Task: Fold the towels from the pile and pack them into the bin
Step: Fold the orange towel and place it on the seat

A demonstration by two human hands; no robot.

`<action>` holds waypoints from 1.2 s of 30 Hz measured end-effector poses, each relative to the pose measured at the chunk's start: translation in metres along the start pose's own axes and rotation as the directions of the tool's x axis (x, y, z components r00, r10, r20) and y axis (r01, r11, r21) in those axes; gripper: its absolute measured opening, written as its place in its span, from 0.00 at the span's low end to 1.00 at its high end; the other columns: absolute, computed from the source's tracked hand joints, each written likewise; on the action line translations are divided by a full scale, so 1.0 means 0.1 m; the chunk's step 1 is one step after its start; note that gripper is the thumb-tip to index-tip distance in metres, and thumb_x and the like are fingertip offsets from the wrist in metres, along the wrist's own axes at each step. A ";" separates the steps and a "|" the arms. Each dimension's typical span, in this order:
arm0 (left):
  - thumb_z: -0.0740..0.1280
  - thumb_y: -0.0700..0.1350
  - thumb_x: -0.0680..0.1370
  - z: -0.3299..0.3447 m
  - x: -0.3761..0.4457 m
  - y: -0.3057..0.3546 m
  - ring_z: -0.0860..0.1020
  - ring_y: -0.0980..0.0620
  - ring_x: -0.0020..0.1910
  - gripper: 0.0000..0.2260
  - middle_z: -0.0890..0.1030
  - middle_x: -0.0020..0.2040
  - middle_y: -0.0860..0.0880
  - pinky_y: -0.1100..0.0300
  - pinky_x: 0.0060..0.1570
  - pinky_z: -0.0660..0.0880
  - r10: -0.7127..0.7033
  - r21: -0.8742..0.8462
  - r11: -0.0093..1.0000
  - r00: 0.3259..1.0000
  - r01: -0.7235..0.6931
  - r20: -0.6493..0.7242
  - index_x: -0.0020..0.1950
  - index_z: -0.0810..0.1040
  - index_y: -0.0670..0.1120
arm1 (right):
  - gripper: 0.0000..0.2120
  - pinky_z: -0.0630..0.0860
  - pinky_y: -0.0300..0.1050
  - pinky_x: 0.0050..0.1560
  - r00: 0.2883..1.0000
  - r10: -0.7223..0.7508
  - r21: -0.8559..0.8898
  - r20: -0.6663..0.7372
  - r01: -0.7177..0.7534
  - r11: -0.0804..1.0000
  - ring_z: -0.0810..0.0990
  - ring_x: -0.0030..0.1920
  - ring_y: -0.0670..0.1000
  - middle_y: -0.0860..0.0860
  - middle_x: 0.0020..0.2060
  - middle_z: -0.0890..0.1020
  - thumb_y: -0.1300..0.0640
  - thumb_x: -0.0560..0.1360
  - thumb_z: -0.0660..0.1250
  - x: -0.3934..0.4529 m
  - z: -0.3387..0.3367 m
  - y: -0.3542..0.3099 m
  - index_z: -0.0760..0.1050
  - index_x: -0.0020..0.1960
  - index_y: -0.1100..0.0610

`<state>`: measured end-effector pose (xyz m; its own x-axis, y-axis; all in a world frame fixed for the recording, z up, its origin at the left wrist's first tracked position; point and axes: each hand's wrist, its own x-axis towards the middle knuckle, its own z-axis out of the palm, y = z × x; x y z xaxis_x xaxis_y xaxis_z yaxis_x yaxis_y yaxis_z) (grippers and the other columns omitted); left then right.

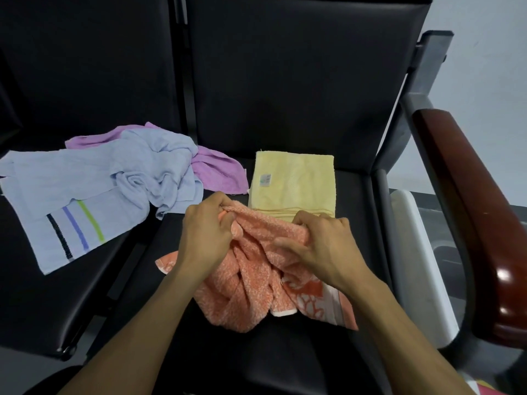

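A crumpled orange towel [251, 283] lies bunched on the black seat in front of me. My left hand [206, 235] pinches its upper edge at the left. My right hand [322, 246] grips the same edge further right, fingers curled into the cloth. Just behind the orange towel a yellow towel [293, 183] lies folded flat with a small label on it. On the seat to the left sits the pile: a light blue towel [94, 189] with black, blue and green stripes, loosely heaped over a purple towel [216, 169]. A white bin [413, 252] stands at the right, partly hidden by the armrest.
Two black padded seats [285, 81] side by side with tall backrests form the work surface. A glossy brown wooden armrest [470, 201] on a grey metal frame runs along the right side, above the bin.
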<state>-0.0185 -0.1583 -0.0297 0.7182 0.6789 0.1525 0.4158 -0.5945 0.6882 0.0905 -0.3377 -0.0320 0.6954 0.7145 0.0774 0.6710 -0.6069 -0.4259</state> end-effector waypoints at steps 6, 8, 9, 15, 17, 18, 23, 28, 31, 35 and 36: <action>0.68 0.39 0.79 -0.05 0.05 -0.10 0.80 0.49 0.48 0.07 0.82 0.46 0.49 0.54 0.46 0.73 -0.048 0.021 0.999 0.999 0.048 0.002 0.48 0.76 0.52 | 0.13 0.67 0.37 0.34 0.990 -0.030 0.314 0.136 -0.015 0.949 0.71 0.31 0.44 0.47 0.28 0.76 0.51 0.77 0.70 -0.01 -0.08 0.02 0.76 0.35 0.55; 0.67 0.39 0.79 -0.05 0.04 -0.08 0.80 0.51 0.49 0.08 0.82 0.46 0.51 0.55 0.47 0.74 -0.015 -0.023 1.000 1.000 0.016 0.026 0.49 0.75 0.53 | 0.10 0.65 0.37 0.34 0.993 -0.014 0.261 0.115 -0.017 0.965 0.71 0.31 0.45 0.46 0.28 0.74 0.58 0.74 0.70 -0.02 -0.04 0.00 0.73 0.36 0.53; 0.68 0.39 0.80 -0.05 0.03 -0.04 0.80 0.53 0.50 0.07 0.82 0.47 0.53 0.57 0.48 0.74 0.013 -0.067 0.998 0.999 -0.009 0.046 0.51 0.76 0.52 | 0.12 0.62 0.37 0.35 0.998 -0.016 0.234 0.066 0.000 0.972 0.70 0.31 0.47 0.46 0.28 0.73 0.61 0.72 0.69 -0.02 -0.01 -0.02 0.70 0.34 0.52; 0.68 0.40 0.81 0.03 -0.14 0.23 0.75 0.63 0.29 0.17 0.78 0.32 0.47 0.73 0.33 0.68 0.171 -0.288 0.955 0.927 -0.073 0.333 0.69 0.74 0.50 | 0.15 0.65 0.47 0.49 0.989 -0.145 0.085 -0.012 0.145 0.986 0.69 0.51 0.47 0.45 0.49 0.73 0.59 0.70 0.69 -0.02 0.10 -0.07 0.65 0.34 0.49; 0.68 0.42 0.81 0.08 -0.17 0.23 0.79 0.64 0.37 0.19 0.80 0.38 0.49 0.74 0.36 0.68 0.155 -0.245 0.968 0.891 -0.051 0.427 0.71 0.73 0.51 | 0.19 0.63 0.47 0.45 0.977 -0.211 0.102 0.024 0.208 0.973 0.70 0.43 0.47 0.44 0.41 0.73 0.59 0.71 0.67 -0.02 0.16 -0.07 0.58 0.34 0.46; 0.68 0.42 0.81 0.11 -0.16 0.20 0.79 0.67 0.39 0.16 0.81 0.39 0.53 0.76 0.38 0.68 0.140 -0.221 0.974 0.878 -0.040 0.458 0.68 0.76 0.50 | 0.19 0.61 0.46 0.43 0.971 -0.236 0.090 0.028 0.233 0.968 0.68 0.38 0.48 0.44 0.36 0.71 0.58 0.72 0.66 -0.02 0.18 -0.07 0.57 0.34 0.45; 0.70 0.43 0.79 0.17 -0.11 0.08 0.79 0.58 0.39 0.01 0.81 0.39 0.54 0.64 0.38 0.70 0.113 -0.129 0.989 0.924 -0.070 0.364 0.48 0.79 0.49 | 0.14 0.63 0.47 0.42 0.982 -0.186 0.093 0.026 0.182 0.979 0.70 0.39 0.48 0.44 0.35 0.72 0.48 0.74 0.66 -0.02 0.16 -0.08 0.62 0.37 0.46; 0.68 0.38 0.79 0.12 -0.10 0.09 0.77 0.53 0.42 0.07 0.79 0.40 0.50 0.60 0.41 0.71 0.288 -0.169 0.953 0.925 -0.251 0.247 0.48 0.79 0.51 | 0.11 0.69 0.34 0.42 0.991 -0.069 0.446 0.112 0.012 0.895 0.78 0.42 0.39 0.43 0.42 0.82 0.43 0.81 0.61 -0.01 0.04 -0.11 0.77 0.57 0.47; 0.66 0.37 0.78 0.13 -0.11 0.07 0.77 0.53 0.42 0.10 0.79 0.38 0.52 0.56 0.42 0.74 0.310 -0.172 0.946 0.923 -0.275 0.230 0.47 0.79 0.52 | 0.06 0.67 0.31 0.37 0.983 -0.114 0.417 0.144 0.044 0.908 0.76 0.38 0.37 0.42 0.39 0.79 0.49 0.79 0.68 -0.01 0.05 -0.09 0.78 0.44 0.47; 0.67 0.43 0.79 0.18 -0.07 0.00 0.80 0.50 0.43 0.07 0.81 0.43 0.49 0.47 0.46 0.78 0.232 -0.116 0.971 0.946 -0.210 0.225 0.48 0.76 0.57 | 0.13 0.70 0.44 0.40 1.000 0.011 0.245 -0.021 -0.006 0.969 0.72 0.42 0.44 0.44 0.39 0.76 0.46 0.72 0.72 0.01 0.06 -0.04 0.71 0.35 0.49; 0.67 0.44 0.79 0.18 -0.07 0.00 0.80 0.50 0.43 0.07 0.81 0.44 0.49 0.47 0.46 0.78 0.226 -0.088 0.973 0.948 -0.211 0.223 0.49 0.76 0.57 | 0.13 0.69 0.46 0.41 0.998 0.014 0.175 -0.061 -0.003 0.985 0.70 0.44 0.47 0.44 0.39 0.75 0.47 0.72 0.71 0.01 0.05 -0.03 0.70 0.34 0.49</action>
<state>-0.0137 -0.1708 -0.0439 0.8994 0.4134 0.1418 0.2042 -0.6845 0.6998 0.0874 -0.3332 -0.0354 0.7192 0.6832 0.1266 0.6136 -0.5390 -0.5771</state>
